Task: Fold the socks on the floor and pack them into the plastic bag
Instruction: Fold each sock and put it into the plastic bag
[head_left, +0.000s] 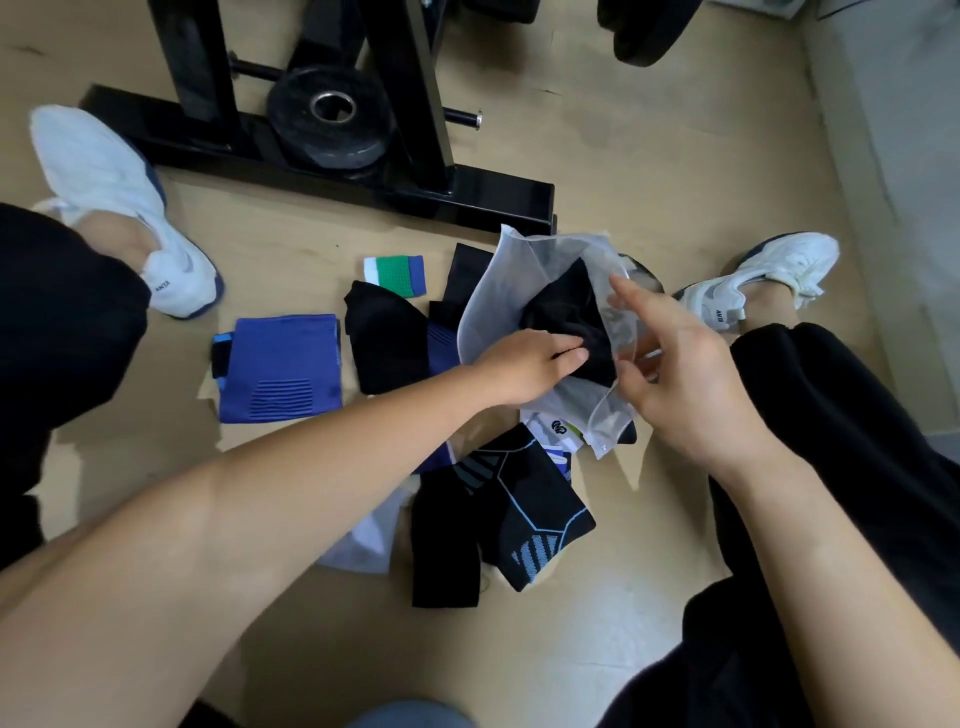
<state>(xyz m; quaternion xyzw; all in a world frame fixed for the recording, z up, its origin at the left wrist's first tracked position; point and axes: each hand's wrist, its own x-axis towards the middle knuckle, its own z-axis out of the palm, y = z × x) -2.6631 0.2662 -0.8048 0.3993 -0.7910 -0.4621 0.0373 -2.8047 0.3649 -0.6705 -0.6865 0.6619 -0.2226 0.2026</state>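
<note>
Between the person's spread legs on the floor (623, 597), the left hand (530, 364) reaches into the mouth of the plastic bag (498, 291). It grips a bunched black sock (566, 306), thumb lying over the fabric and the other fingers hidden beneath it. The right hand (685, 374) is just beside it, pinching the bag's near rim between thumb and lower fingers, with the index finger stretched out above the opening. The translucent bag stands crumpled and open, and the sock sits partly inside it.

Loose socks lie around the bag. A white sock with a logo (556, 431) peeks out from under the bag's near corner. Nearer the person is a heap of black socks with light-blue patterning (524, 509), overlapping a plain black one (447, 545) and a pale one (363, 540) partly under the left forearm. Left of the bag lies a black sock with a blue band (389, 343), then a folded blue sock (280, 364) lying flat. A small green, white and blue sock (397, 275) lies just beyond them.

The person's white shoes (119, 208) rest on the floor to either side. Farther off stands a black metal frame (311, 156) with a weight plate (332, 124) leaning against it.
</note>
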